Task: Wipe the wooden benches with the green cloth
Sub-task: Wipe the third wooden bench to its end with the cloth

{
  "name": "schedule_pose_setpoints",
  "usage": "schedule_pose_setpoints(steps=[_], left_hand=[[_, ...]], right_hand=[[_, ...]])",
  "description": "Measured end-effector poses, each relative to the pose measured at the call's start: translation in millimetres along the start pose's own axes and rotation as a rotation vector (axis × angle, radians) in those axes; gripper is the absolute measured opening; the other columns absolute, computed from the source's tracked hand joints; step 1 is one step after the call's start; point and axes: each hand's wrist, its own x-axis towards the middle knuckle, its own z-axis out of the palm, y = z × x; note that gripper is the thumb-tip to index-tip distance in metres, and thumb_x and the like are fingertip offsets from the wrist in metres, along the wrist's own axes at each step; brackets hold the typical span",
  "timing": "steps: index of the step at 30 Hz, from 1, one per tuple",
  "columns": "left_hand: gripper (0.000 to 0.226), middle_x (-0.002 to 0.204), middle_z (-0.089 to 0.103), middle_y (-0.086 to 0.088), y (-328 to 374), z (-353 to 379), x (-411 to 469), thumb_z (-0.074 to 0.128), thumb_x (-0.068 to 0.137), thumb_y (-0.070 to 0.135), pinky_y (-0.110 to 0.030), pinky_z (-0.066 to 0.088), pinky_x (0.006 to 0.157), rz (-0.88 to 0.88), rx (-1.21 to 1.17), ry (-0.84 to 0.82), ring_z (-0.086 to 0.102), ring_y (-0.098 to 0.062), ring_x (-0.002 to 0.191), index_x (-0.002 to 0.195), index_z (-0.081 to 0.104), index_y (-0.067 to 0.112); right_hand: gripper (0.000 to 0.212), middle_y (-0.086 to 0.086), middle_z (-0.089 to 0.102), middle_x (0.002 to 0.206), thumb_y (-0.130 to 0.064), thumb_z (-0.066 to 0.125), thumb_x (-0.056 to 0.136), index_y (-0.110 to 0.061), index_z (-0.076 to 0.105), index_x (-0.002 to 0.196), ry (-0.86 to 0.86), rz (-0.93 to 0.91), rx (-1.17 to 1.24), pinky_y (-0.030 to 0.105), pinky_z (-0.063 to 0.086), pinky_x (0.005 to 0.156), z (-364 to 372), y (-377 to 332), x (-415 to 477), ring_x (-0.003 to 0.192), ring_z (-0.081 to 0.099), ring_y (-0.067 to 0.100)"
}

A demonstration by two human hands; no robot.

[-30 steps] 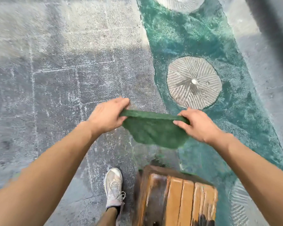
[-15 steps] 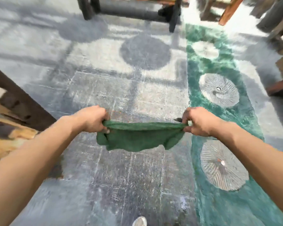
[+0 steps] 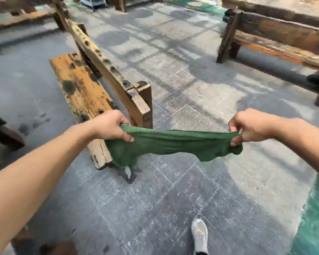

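Note:
The green cloth (image 3: 173, 144) hangs stretched between both hands at chest height, sagging in the middle. My left hand (image 3: 112, 126) grips its left end and my right hand (image 3: 250, 126) pinches its right end. Just behind my left hand stands a weathered orange wooden bench (image 3: 81, 94) with dark stains on its seat and a slanted backrest (image 3: 107, 65) full of holes. Its near end is partly hidden by my left hand and the cloth.
A second dark wooden bench (image 3: 276, 35) stands at the upper right, and another bench (image 3: 22, 17) at the upper left. Grey stone paving (image 3: 173, 199) lies between them. A green painted strip (image 3: 315, 218) runs at the lower right. My white shoe (image 3: 199, 234) is below.
The view has swung up and to the left, so the benches have come into sight. Both hands have moved farther apart and pulled the cloth wider.

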Motion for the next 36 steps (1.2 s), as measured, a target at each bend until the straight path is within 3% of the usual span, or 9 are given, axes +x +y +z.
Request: schedule_pose_setpoints(steps=[5, 8, 9, 11, 12, 13, 14, 20, 36], left_hand=[[0.062, 0.043, 0.031, 0.008, -58, -28, -17, 0.094, 0.072, 0.045, -0.029, 0.023, 0.046, -0.239, -0.003, 0.092, 0.033, -0.012, 0.044, 0.054, 0.042, 0.015], [0.057, 0.08, 0.022, 0.014, -96, -40, -28, 0.09, 0.07, 0.058, -0.032, 0.028, 0.055, -0.345, 0.014, 0.152, 0.026, -0.013, 0.066, 0.076, 0.065, 0.007], [0.061, 0.105, 0.041, 0.013, -108, -43, -31, 0.089, 0.07, 0.06, -0.03, 0.032, 0.058, -0.368, 0.012, 0.177, 0.039, -0.01, 0.111, 0.088, 0.072, 0.005], [0.067, 0.084, 0.074, 0.007, -131, -54, -35, 0.088, 0.069, 0.062, -0.026, 0.037, 0.06, -0.452, 0.004, 0.18, 0.071, -0.027, 0.09, 0.098, 0.074, 0.004], [0.061, 0.097, 0.073, 0.0, -141, -56, -37, 0.087, 0.069, 0.063, -0.026, 0.038, 0.058, -0.478, -0.01, 0.151, 0.067, -0.022, 0.103, 0.09, 0.073, 0.007], [0.056, 0.058, 0.06, -0.008, -148, -55, -40, 0.088, 0.068, 0.062, -0.029, 0.036, 0.055, -0.491, -0.012, 0.102, 0.058, -0.03, 0.063, 0.077, 0.068, 0.011], [0.056, 0.061, 0.036, 0.006, -162, -57, -44, 0.089, 0.069, 0.06, -0.032, 0.034, 0.054, -0.52, -0.02, 0.073, 0.032, -0.018, 0.06, 0.067, 0.056, 0.014], [0.052, 0.048, 0.043, 0.007, -258, -66, -47, 0.093, 0.072, 0.046, -0.024, 0.031, 0.047, -0.621, -0.103, 0.067, 0.036, -0.016, 0.049, 0.059, 0.053, 0.015], [0.043, 0.069, 0.053, 0.009, -552, -8, 115, 0.079, 0.088, 0.039, -0.036, 0.037, 0.066, -0.617, 0.083, 0.168, 0.053, -0.024, 0.076, 0.07, 0.043, 0.024]], right_hand=[[0.03, 0.006, 0.075, 0.091, -0.039, 0.09, 0.076, -0.018, 0.068, 0.08, 0.016, -0.214, -0.159, 0.032, 0.055, 0.076, -67, -60, 91, 0.09, 0.067, 0.028], [0.034, 0.006, 0.073, 0.085, -0.044, 0.091, 0.073, -0.017, 0.072, 0.083, 0.059, -0.318, -0.219, 0.031, 0.054, 0.072, -100, -98, 145, 0.084, 0.065, 0.028], [0.035, 0.007, 0.073, 0.084, -0.044, 0.09, 0.073, -0.017, 0.071, 0.081, 0.067, -0.348, -0.219, 0.031, 0.053, 0.071, -109, -110, 164, 0.082, 0.064, 0.028], [0.035, 0.008, 0.072, 0.081, -0.043, 0.09, 0.073, -0.017, 0.067, 0.074, 0.071, -0.414, -0.236, 0.031, 0.05, 0.067, -124, -136, 198, 0.079, 0.063, 0.028], [0.035, 0.007, 0.072, 0.081, -0.043, 0.09, 0.073, -0.018, 0.065, 0.073, 0.079, -0.448, -0.272, 0.03, 0.048, 0.065, -130, -149, 209, 0.078, 0.062, 0.028], [0.035, 0.006, 0.072, 0.082, -0.043, 0.089, 0.074, -0.02, 0.063, 0.073, 0.089, -0.478, -0.311, 0.029, 0.045, 0.064, -133, -160, 217, 0.078, 0.061, 0.028], [0.033, 0.005, 0.072, 0.084, -0.042, 0.088, 0.075, -0.021, 0.062, 0.074, 0.101, -0.522, -0.362, 0.029, 0.045, 0.065, -140, -178, 233, 0.079, 0.06, 0.028], [0.028, 0.0, 0.062, 0.073, -0.04, 0.084, 0.08, -0.02, 0.064, 0.08, 0.178, -0.682, -0.383, 0.03, 0.041, 0.065, -162, -262, 318, 0.085, 0.066, 0.032], [0.027, 0.008, 0.067, 0.116, -0.021, 0.07, 0.093, -0.024, 0.076, 0.12, 0.114, -0.463, -0.225, 0.037, 0.054, 0.095, -85, -402, 609, 0.116, 0.063, 0.033]])
